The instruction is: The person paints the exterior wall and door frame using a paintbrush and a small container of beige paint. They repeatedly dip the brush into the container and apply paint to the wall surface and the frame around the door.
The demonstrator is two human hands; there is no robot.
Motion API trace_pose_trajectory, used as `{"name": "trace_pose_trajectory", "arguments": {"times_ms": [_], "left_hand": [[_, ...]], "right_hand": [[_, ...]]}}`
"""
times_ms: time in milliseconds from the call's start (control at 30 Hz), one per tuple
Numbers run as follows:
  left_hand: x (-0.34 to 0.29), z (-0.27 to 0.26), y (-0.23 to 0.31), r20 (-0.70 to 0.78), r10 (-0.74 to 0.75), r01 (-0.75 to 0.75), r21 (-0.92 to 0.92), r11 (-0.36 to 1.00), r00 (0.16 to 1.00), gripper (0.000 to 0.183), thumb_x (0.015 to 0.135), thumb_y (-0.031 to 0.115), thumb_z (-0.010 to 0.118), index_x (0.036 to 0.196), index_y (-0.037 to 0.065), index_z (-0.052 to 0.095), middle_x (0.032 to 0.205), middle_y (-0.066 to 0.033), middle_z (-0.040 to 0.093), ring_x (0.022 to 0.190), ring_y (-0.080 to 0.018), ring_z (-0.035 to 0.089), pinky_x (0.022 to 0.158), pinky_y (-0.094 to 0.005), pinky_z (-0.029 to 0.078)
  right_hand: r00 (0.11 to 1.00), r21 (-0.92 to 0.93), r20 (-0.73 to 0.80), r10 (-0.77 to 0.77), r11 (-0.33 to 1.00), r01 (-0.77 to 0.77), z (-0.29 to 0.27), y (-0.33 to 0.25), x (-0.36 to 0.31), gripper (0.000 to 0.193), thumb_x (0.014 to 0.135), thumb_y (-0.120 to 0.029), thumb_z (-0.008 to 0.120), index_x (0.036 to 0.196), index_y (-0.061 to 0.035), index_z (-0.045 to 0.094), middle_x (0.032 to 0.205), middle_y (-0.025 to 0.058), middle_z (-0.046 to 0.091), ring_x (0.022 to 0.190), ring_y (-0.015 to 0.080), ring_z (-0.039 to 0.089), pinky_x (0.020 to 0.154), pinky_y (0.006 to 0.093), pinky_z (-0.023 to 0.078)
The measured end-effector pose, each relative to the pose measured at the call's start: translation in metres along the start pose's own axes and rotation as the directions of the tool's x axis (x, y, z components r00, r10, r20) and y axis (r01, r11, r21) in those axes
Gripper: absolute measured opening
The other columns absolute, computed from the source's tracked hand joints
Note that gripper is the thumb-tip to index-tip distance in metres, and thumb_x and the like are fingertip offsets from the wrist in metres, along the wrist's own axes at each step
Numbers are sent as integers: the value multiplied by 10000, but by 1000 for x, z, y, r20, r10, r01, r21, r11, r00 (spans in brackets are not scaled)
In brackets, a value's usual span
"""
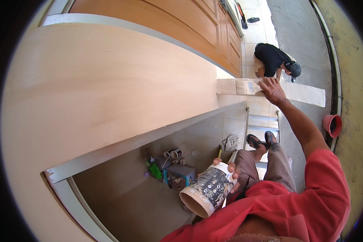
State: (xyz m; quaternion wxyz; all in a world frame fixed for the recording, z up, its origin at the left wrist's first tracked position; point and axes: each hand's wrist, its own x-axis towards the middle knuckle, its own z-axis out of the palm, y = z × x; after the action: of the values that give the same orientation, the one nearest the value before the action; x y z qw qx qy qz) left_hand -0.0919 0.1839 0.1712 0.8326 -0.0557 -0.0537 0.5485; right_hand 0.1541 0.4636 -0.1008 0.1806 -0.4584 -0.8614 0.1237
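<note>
My left hand (232, 174) is closed around a paint tub (209, 188) with a dark printed label, held tilted in front of my red shirt. Its pale rim points down and to the left; what is inside does not show. My right arm reaches far forward. In my right hand (272, 91) is a flat paintbrush (247, 87), its pale bristles lying along a narrow whitish ledge (306, 94) that juts out from the wall. The broad wall (109, 76) beside it is peach-coloured, with slightly uneven shades.
I stand on a metal ladder (263, 118). Beyond the ledge a person (272, 58) in dark clothes crouches on the ground. A red bucket (332, 125) stands at the right. Below the wall opening lie a grey box (181, 174), small cans (176, 153) and a crumpled cloth (231, 142). Brown door panels (181, 24) lie ahead.
</note>
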Motion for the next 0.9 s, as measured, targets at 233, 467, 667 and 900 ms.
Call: {"name": "trace_pose_trajectory", "arguments": {"times_ms": [233, 467, 667, 900], "left_hand": [[-11, 1, -7, -42, 60, -64, -85, 994, 997, 607, 929, 418, 787, 1467, 306, 528, 1434, -174, 417, 1388, -383, 371, 898, -607, 530], [-24, -32, 8, -21, 34, -36, -89, 995, 999, 695, 864, 458, 840, 1470, 292, 541, 1456, -204, 406, 1412, -417, 354, 892, -626, 552], [-79, -17, -3, -51, 106, -107, -5, 994, 993, 432, 1020, 297, 681, 1441, 288, 583, 1451, -178, 441, 1394, -395, 405, 873, -620, 575], [-144, -23, -43, -104, 315, -319, -35, 947, 944, 437, 1032, 354, 642, 1457, 290, 559, 1460, -161, 441, 1390, -374, 412, 867, -600, 575]], "right_hand": [[997, 8, 63, 37, 999, -38, 19, 1, 19, 413, 972, -244, 682, 1366, -180, 573, 1432, 150, 541, 1357, 342, 501, 1107, 492, 377], [998, -15, 52, 27, 1000, -27, 9, 2, 16, 450, 951, -240, 722, 1367, -177, 563, 1450, 132, 543, 1377, 339, 508, 1118, 501, 385], [1000, -20, 9, 24, 1000, -24, 6, -6, 2, 454, 943, -219, 724, 1360, -177, 550, 1345, 106, 570, 1302, 331, 536, 1090, 499, 400], [998, -8, 35, 45, 999, -45, 11, -16, 1, 421, 951, -211, 708, 1344, -151, 569, 1288, 110, 575, 1254, 334, 536, 1062, 523, 398]]}}
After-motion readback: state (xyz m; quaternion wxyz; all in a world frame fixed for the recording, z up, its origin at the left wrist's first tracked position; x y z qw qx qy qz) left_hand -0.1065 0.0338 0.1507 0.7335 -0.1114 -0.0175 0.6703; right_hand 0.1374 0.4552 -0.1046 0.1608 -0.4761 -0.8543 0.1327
